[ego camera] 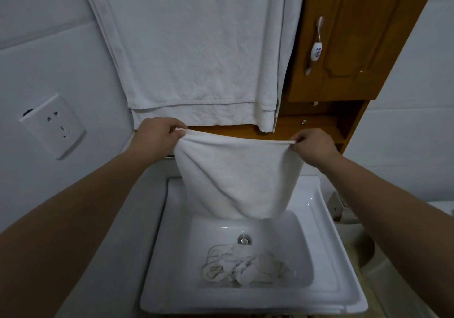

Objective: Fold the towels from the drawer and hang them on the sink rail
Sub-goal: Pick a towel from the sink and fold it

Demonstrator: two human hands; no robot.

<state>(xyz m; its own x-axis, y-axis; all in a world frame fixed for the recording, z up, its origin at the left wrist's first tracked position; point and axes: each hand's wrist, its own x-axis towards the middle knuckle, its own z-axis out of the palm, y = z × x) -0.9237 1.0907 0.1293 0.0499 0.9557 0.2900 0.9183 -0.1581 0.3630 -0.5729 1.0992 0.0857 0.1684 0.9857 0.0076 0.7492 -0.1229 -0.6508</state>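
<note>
Left hand [157, 137], right hand [313, 148] fingers curled, pinching white towel [235, 177] top corners; seemingly above sink [326, 256].

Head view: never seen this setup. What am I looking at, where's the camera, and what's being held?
There is no machine here. A person works with bare hands, and the single picture comes from a wide-angle camera worn on their head, looking forward and down. That is why both forearms reach in from the bottom edge. The left hand and right hand each pinch a top corner of a white towel, which hangs stretched between them over a white sink. A crumpled pile of white cloth lies in the basin near the drain. Behind it hang larger white towels, beside a wooden cabinet door. A wall socket sits to the left.
</note>
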